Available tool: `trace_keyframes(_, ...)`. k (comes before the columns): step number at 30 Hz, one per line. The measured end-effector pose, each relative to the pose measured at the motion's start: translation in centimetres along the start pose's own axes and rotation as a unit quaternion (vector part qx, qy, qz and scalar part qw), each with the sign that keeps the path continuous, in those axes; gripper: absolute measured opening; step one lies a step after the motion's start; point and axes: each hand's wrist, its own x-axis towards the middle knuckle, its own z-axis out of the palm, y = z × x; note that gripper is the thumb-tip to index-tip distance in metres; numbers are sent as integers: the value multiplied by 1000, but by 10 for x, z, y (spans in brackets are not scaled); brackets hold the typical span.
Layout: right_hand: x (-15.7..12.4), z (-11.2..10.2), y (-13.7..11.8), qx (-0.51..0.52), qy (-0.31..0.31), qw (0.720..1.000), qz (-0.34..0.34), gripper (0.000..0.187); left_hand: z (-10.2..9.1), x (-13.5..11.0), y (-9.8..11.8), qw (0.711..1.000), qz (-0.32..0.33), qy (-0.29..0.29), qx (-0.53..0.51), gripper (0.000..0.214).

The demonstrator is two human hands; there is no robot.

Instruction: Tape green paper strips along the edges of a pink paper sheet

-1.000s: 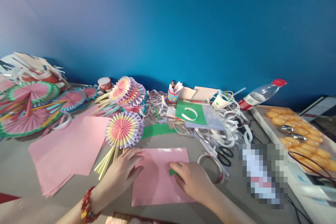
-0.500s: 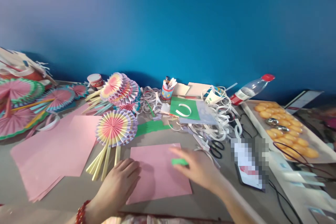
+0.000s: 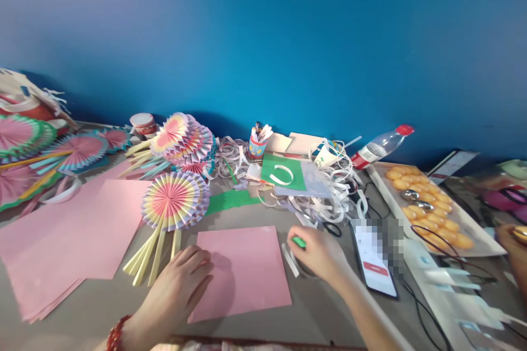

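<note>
A sheet of pink paper lies flat in front of me. Resting on its left edge is my left hand, fingers laid flat and holding nothing. My right hand is closed on a small green object, just off the sheet's right edge; most of that object is hidden in the fingers. Under this hand are white paper strips. Beyond it shows one loop of black-handled scissors. A pleated paper fan with pale yellow sticks lies beyond my left hand.
More pink sheets lie at left, near other folded fans. Curled strips surround a green card at the back. Right are a phone, bottle, orange-filled tray, cables and another person's hand.
My right hand has moved right, off the pink sheet, with the green object still in its fingers. My left hand stays on the sheet. The view has turned slightly right.
</note>
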Motion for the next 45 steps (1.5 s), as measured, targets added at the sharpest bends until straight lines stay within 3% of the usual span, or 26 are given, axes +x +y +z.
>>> trace_keyframes(4, 17, -35, 20, 17, 110, 993, 49, 16, -1, -1, 1, 1000, -3, -2, -9, 20)
trace_keyframes(6, 18, -39, 24, 6, 71, 996, 50, 19, -1, -3, 0, 1000, -3, 3, -9, 20)
trace_keyframes(10, 7, -20, 17, -3, -94, 995, -25, 31, 1, -6, -1, 1000, -1, 9, -16, 22)
trace_keyframes(12, 3, -8, 10, -6, -115, 993, -37, 35, 1, -6, -2, 1000, 0, 11, -20, 22)
trace_keyframes(16, 3, -2, 2, -6, -104, 994, -43, 17, 1, -4, -3, 1000, 13, 21, -19, 23)
trace_keyframes(19, 9, -16, 9, -12, -66, 998, -21, 18, 2, -5, -4, 1000, 11, 19, -7, 24)
trace_keyframes(22, 18, -35, 30, -66, 41, 995, 57, 26, 3, -5, -4, 1000, 5, 9, 0, 23)
trace_keyframes(26, 24, -49, 60, -117, 114, 980, 110, 36, 1, -5, -6, 1000, 4, 11, -5, 23)
trace_keyframes(28, 20, -52, 63, -79, 178, 974, 120, 39, -2, -5, -7, 1000, 3, 11, -17, 23)
trace_keyframes(30, 13, -51, 53, 24, 222, 970, 100, 34, -8, -2, -8, 999, 1, 17, -42, 22)
trace_keyframes(31, 9, -49, 42, 95, 215, 969, 75, 30, -12, 1, -7, 998, 0, 22, -62, 22)
trace_keyframes(33, 4, -42, 15, 241, 123, 963, 3, 24, -21, 10, -2, 992, -11, 31, -121, 22)
trace_keyframes(36, 4, -22, -30, 393, -39, 916, -72, 22, -31, 31, 10, 964, -65, 25, -256, 19)
trace_keyframes(38, 9, -8, -54, 458, -103, 878, -90, 25, -34, 47, 18, 923, -104, -3, -371, 20)
trace_keyframes(40, 14, 2, -69, 483, -104, 863, -102, 25, -34, 61, 21, 850, -122, -51, -510, 28)
trace_keyframes(42, 18, 7, -76, 474, -80, 869, -116, 24, -32, 69, 20, 787, -143, -79, -595, 32)
trace_keyframes(43, 19, 8, -77, 464, -71, 874, -125, 23, -31, 71, 18, 772, -155, -78, -612, 33)
trace_keyframes(45, 19, 9, -77, 443, -70, 883, -138, 23, -31, 74, 15, 773, -174, -58, -608, 32)
